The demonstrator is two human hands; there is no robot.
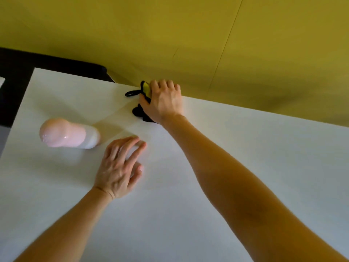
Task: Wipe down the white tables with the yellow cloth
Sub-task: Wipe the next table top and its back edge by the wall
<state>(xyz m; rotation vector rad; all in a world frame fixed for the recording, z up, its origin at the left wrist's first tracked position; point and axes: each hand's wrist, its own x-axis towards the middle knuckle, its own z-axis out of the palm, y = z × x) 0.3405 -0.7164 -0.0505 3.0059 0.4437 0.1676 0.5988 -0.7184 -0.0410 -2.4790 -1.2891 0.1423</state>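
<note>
Nearest my feed, two bare forearms reach out over the white table (245, 167), which fills the lower frame. At far left stands my landmark, a pink bottle (66, 134) with a white base, upright on the tabletop. Just right of the bottle and a little nearer the camera, the left hand (119, 171) rests on the surface with its fingers straight and spread, holding nothing; I read it as bracing. Beyond the bottle and well to its right, at the table's far edge, lies the yellow cloth (146, 87), bunched, with black trim and a black loop (130, 93) trailing back toward the bottle. The right hand (164, 103) covers most of it, palm down, fingers curled over cloth and table edge, pressing it onto the top. Behind the bottle runs a dark strip (18, 72), and a yellow wall (170, 35) rises beyond the far edge. As operator I judge the wipe to be under way, not finished: the cloth is working the far rim, and faint bands between bottle and cloth may be damp streaks or only shadow, I cannot tell which. The broad stretch right of the bottle toward the camera shows no clear sign either way, the spot beneath the bottle has likely not been reached, and no other table shows.
</note>
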